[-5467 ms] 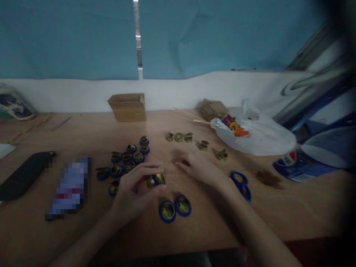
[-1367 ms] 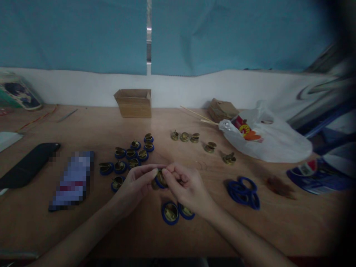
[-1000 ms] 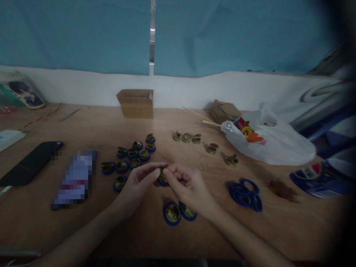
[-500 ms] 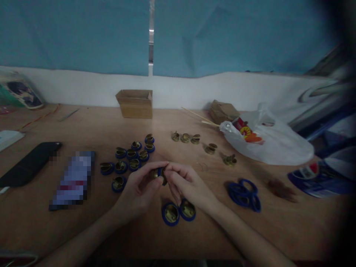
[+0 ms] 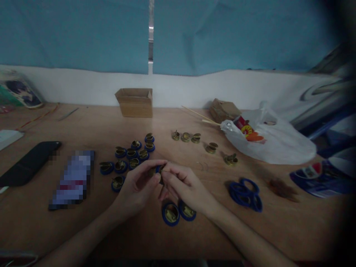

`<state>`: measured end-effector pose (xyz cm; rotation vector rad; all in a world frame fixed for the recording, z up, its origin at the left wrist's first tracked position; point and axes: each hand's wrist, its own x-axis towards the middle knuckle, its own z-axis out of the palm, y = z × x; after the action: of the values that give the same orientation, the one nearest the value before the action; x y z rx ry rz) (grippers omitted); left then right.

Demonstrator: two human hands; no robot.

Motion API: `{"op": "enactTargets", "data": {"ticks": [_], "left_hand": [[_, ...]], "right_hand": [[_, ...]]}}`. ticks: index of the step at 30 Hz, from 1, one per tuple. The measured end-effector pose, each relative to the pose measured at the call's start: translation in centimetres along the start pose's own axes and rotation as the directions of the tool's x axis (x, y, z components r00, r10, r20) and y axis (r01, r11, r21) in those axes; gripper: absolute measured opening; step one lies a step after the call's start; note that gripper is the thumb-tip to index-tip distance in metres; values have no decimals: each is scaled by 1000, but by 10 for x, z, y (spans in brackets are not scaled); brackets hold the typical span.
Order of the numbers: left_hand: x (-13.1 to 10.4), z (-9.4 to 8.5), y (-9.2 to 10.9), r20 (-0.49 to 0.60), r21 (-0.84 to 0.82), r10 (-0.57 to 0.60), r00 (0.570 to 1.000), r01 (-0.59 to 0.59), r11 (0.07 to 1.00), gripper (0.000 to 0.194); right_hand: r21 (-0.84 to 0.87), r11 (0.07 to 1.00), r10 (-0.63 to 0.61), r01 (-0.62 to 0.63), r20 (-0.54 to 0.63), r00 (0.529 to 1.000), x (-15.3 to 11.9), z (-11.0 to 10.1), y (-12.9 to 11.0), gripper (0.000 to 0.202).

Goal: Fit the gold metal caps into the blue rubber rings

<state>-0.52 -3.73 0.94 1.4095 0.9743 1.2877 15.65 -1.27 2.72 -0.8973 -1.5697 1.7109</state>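
Observation:
Fingers of my left hand (image 5: 141, 187) and my right hand (image 5: 185, 183) pinch a small brass round piece with a blue ring (image 5: 159, 170) between them, mostly hidden by the fingers. Two blue-ringed brass pieces (image 5: 170, 213) lie just below my hands. To the left sits a group of several brass pieces in blue rings (image 5: 132, 153), many with a raised flap. Several bare brass pieces (image 5: 185, 137) stand in a loose line behind and to the right. Loose blue rings (image 5: 244, 193) are heaped to the right of my right hand.
A small cardboard box (image 5: 136, 105) stands at the back. On the right are a white plastic bag (image 5: 289, 144), a brown paper bundle (image 5: 224, 109) and a blue packet (image 5: 317, 180). A black phone (image 5: 30, 163) and a blurred-out purple item (image 5: 73, 178) lie left.
The fingers of my right hand have shifted slightly around the held piece, its lower fingers curling inward to the left. Both hands keep hold of it. Other things stay in place.

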Motion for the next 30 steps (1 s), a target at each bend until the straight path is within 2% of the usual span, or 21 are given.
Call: {"op": "enactTargets", "data": {"ticks": [5, 13, 17, 22, 26, 30], "left_hand": [[1, 1, 5, 20, -31, -36, 999, 36, 999, 24], [3, -1, -5, 19, -236, -245, 969, 243, 941, 30], [4, -1, -7, 4, -297, -299, 954, 286, 911, 32], [4, -2, -5, 11, -268, -278, 960, 271, 925, 28], [3, -2, 0, 28, -199, -219, 975, 220, 955, 26], [2, 1, 4, 54, -141, -126, 991, 133, 981, 26]], "right_hand": [[44, 999, -20, 21, -32, 999, 1, -5, -2, 28], [-13, 1000, 1, -3, -126, 992, 1, -6, -2, 24], [-19, 1000, 12, -15, -145, 989, 1, -6, -4, 23], [-45, 999, 23, -30, -156, 987, 0, -6, -5, 19], [-91, 996, -37, 19, -200, 979, 1, -6, -3, 12], [-86, 995, -61, 42, -227, 972, 4, -5, 2, 24]]}}
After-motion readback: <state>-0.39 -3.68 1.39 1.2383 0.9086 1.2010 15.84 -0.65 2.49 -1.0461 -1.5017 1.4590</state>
